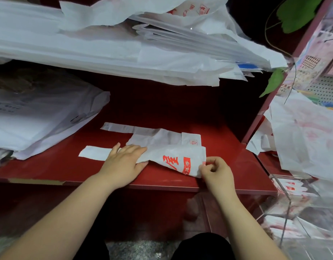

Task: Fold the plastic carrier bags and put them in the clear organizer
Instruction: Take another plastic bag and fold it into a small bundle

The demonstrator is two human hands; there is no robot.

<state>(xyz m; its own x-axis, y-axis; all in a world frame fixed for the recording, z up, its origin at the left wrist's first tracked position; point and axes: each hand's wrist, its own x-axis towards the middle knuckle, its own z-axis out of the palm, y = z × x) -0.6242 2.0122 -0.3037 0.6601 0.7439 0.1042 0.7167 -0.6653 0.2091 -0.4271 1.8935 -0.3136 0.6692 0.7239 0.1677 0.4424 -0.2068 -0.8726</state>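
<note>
One carrier bag (169, 147) is laid flat on the red shelf (227, 147), pressed down by the straight-fingered left hand (124, 162) while its folded corner is pinched by the right hand (216, 172). The fold could spring open if the slippery plastic is released early. The clear organizer (286, 209) stands to the right.

We see a white carrier bag (167, 147) with red print lying half-folded on the red shelf (227, 166), handles stretched left; the clear organizer (288, 212), lower right, holds folded bags (291, 186).
</note>
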